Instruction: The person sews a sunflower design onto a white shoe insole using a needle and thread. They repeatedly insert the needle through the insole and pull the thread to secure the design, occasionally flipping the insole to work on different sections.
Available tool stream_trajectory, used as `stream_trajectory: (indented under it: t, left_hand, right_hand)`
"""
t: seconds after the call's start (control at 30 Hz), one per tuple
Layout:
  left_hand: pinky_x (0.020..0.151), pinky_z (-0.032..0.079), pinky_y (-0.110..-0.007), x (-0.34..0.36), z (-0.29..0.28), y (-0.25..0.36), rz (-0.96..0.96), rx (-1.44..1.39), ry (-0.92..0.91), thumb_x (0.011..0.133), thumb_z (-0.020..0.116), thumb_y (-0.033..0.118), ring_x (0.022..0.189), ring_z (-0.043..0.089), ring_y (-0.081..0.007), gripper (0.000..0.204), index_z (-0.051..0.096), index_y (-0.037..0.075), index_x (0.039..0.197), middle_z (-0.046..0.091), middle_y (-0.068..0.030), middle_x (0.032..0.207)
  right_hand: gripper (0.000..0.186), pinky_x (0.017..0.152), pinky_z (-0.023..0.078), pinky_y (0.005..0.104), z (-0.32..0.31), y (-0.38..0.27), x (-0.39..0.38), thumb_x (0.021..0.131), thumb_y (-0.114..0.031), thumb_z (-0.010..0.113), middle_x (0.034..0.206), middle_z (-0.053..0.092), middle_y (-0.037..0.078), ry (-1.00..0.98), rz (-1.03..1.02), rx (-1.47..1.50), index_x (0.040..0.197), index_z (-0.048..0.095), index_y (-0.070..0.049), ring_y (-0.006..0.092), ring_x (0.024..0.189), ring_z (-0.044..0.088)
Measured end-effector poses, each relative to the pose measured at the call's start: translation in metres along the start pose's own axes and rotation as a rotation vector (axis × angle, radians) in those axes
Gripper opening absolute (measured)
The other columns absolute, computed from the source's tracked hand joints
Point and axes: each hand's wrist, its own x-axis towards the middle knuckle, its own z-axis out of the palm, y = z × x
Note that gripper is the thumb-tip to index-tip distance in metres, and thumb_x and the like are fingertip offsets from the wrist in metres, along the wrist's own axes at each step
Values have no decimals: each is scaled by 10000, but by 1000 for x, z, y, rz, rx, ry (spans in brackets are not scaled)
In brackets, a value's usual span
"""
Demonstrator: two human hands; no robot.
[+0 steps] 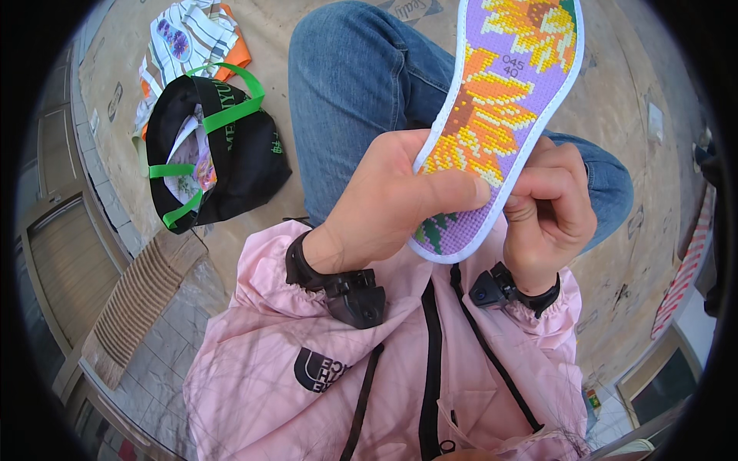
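My left hand (392,192) holds an embroidered insole (500,123) by its lower part, thumb pressed across the front. The insole is lilac with stitched orange and yellow flowers, green leaves and a white edge binding, and it stands tilted above my lap. My right hand (547,207) is closed at the insole's lower right edge, index finger and thumb pinched together; what they hold, if anything, is too small or hidden to make out. Both wrists wear black strap-on devices.
My jeans-clad knee (346,77) rises behind the insole. At the left, a black tote bag (238,184) with green handles sits beside striped cloths (200,46) and a purple patterned piece (173,38). A brown ribbed mat (134,307) and a red-striped cloth (684,269) lie toward the edges.
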Motion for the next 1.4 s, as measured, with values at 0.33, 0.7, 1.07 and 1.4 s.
stream_trajectory:
  t: [0.33, 0.7, 1.07, 1.4]
  left_hand:
    - [802, 487, -252, -2, 2, 2, 14, 19, -9, 821, 706, 126, 905, 630, -113, 360, 628, -55, 1122, 673, -74, 1045]
    - [829, 506, -264, -3, 0, -3, 145, 39, -24, 858, 735, 129, 932, 617, -100, 378, 601, -49, 1164, 666, -48, 1066]
    - [830, 508, -265, -3, 0, -4, 141, -19, -30, 857, 731, 91, 938, 621, -101, 361, 603, -48, 1165, 667, -53, 1070]
    - [818, 499, -259, -2, 1, -4, 77, -93, -18, 838, 739, 85, 921, 622, -93, 358, 613, -46, 1146, 668, -48, 1055]
  right_hand:
    - [121, 657, 409, 254, 3, 2, -1, 835, -45, 741, 807, 546, 55, -39, 127, 252, 828, 639, 19, 136, 700, 514]
    - [156, 639, 380, 250, 11, -4, -6, 853, -66, 734, 788, 498, 29, 10, 257, 407, 837, 604, 19, 118, 684, 482]
    - [142, 662, 389, 247, 12, 0, -7, 855, -65, 728, 805, 516, 40, 22, 216, 351, 844, 611, 16, 115, 696, 489]
    - [150, 698, 405, 246, 15, -3, -6, 861, -81, 732, 849, 528, 39, 40, 252, 394, 841, 613, 8, 115, 735, 510]
